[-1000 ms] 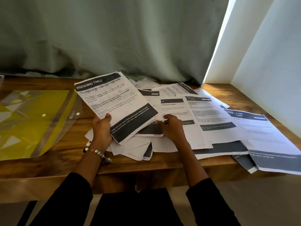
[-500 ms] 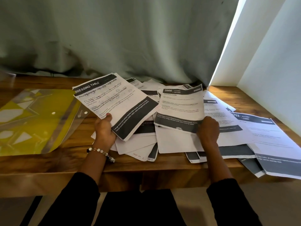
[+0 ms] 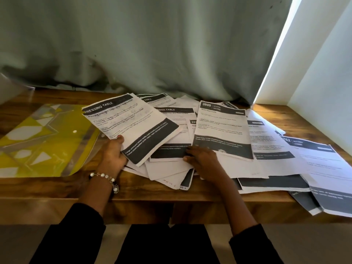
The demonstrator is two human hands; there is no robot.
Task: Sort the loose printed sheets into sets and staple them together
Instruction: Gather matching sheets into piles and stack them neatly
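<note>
Hands: L (image 3: 112, 155) still grips "Dressing Table" sheet (image 3: 131, 126), R (image 3: 202, 159) released "3800" sheet (image 3: 222, 128), now flat on pile.

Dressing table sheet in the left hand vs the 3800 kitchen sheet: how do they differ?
The dressing table sheet is gripped by the left hand and turned askew; the 3800 kitchen sheet lies on the pile, nearly square to the viewer, no hand round it. The right hand is at the papers beside it. Headers differ: words versus a number. Both are white with dark bands top and bottom.
</note>
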